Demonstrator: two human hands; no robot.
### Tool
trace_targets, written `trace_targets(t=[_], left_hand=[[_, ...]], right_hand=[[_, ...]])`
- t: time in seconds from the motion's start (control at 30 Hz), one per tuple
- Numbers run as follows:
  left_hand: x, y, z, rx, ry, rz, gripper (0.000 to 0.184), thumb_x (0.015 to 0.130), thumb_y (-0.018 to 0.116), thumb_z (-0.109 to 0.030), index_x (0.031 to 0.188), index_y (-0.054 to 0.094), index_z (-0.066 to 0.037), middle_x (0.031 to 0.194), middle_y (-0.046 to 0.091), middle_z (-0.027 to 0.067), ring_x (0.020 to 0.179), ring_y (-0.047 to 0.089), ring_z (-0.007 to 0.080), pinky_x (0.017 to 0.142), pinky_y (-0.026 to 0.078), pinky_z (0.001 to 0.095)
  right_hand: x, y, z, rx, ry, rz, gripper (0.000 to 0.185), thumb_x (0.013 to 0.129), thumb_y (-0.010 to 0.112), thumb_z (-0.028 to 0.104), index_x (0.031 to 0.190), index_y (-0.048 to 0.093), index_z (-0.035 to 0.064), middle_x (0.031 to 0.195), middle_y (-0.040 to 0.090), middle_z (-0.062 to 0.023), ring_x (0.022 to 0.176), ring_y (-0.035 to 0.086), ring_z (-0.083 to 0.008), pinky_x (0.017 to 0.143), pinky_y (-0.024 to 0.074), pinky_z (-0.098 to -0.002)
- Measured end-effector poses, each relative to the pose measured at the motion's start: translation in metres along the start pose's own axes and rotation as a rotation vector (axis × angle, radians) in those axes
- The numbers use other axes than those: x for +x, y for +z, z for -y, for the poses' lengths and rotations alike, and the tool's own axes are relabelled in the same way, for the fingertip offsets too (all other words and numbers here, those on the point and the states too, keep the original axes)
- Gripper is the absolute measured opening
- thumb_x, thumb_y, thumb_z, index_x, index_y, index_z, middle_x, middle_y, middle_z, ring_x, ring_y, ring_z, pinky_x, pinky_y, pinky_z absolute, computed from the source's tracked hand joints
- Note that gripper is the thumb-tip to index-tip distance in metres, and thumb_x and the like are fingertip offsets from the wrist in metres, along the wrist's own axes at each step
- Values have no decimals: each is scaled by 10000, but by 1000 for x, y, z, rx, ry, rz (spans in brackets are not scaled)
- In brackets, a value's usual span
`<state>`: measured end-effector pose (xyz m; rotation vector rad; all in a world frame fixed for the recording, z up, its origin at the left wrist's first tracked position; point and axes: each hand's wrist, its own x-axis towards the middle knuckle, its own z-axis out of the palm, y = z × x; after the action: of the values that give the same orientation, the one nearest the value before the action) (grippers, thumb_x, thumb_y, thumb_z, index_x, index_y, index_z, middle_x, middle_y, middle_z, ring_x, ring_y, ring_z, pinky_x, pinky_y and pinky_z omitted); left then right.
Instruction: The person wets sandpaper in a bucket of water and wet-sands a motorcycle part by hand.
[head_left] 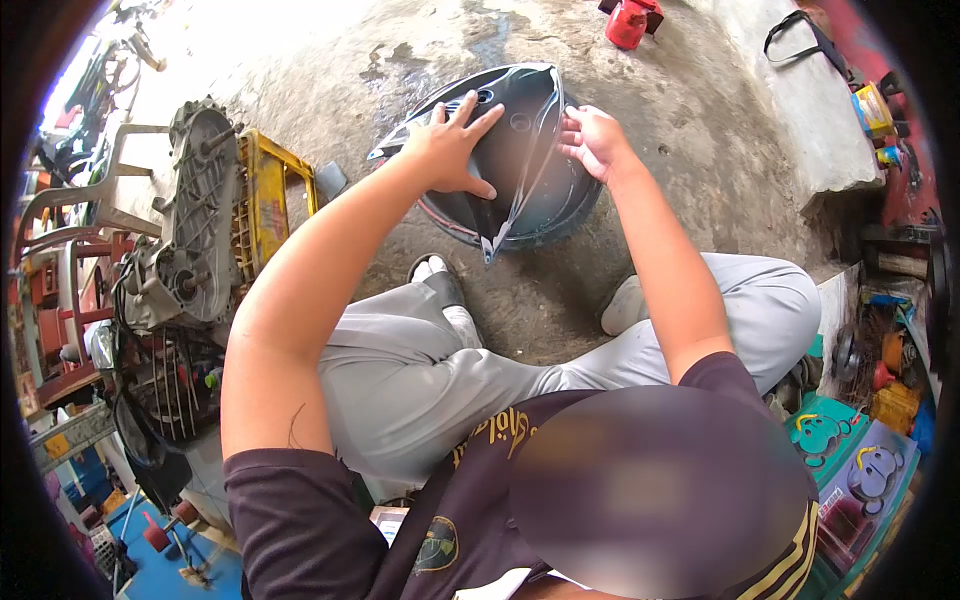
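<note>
A glossy black plastic panel (515, 150) with a pointed lower end and pale edges rests over a round dark basin (575, 222) on the floor. Its upper part has a small round hole. My left hand (450, 145) lies across the panel's left side, fingers spread and thumb apart. At the panel's right edge is my right hand (595, 142), palm partly turned up, with bent fingers against the rim. The fingertips' exact hold is hard to make out.
A metal engine casing (200, 210) and a yellow crate (268, 195) stand at left. Farther ahead is a red object (628, 22) on the wet concrete floor (690, 150). A low pale wall (790, 110) runs along the right. Colourful boxes (865, 485) sit at lower right.
</note>
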<state>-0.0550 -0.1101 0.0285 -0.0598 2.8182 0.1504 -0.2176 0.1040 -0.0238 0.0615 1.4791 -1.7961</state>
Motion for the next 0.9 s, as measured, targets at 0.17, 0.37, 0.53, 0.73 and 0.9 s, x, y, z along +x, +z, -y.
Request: trace_targets(t=[0.17, 0.37, 0.53, 0.73, 0.9], left_hand=[[9, 2, -11, 114, 20, 138, 1226, 719, 797, -754, 1685, 140, -382, 1754, 133, 151, 1517, 303, 530, 1095, 404, 728], [12, 0, -13, 118, 18, 164, 1216, 734, 778, -767, 1688, 132, -377, 1756, 125, 151, 1528, 286, 525, 1113, 404, 699], [10, 1, -13, 136, 9, 163, 1220, 729, 774, -778, 1687, 133, -381, 1755, 135, 152, 1524, 293, 526, 1120, 408, 684], [10, 2, -11, 131, 21, 140, 1226, 719, 760, -804, 1686, 131, -388, 1753, 149, 152, 1529, 288, 519, 1113, 414, 686], [12, 0, -13, 147, 12, 163, 1231, 719, 760, -803, 1688, 125, -386, 1758, 123, 154, 1530, 288, 519, 1115, 411, 683]], right_hand=[[-2, -16, -7, -884, -319, -313, 175, 957, 722, 208, 950, 710, 34, 886, 714, -117, 815, 697, -247, 772, 557, -411], [-21, -33, -26, -1046, -731, -461, 111, 871, 767, 118, 930, 757, 24, 878, 756, -163, 808, 726, -323, 769, 568, -409], [-32, -29, -43, -1029, -699, -297, 120, 852, 792, 155, 965, 803, 115, 956, 783, -87, 928, 701, -276, 878, 561, -393], [-26, -31, -65, -980, -722, -322, 99, 850, 798, 202, 945, 817, 178, 958, 782, 3, 1074, 658, -251, 989, 484, -408], [-24, -30, -75, -1136, -745, -362, 79, 892, 757, 245, 952, 803, 223, 1000, 773, 16, 1104, 642, -229, 1037, 365, -437]])
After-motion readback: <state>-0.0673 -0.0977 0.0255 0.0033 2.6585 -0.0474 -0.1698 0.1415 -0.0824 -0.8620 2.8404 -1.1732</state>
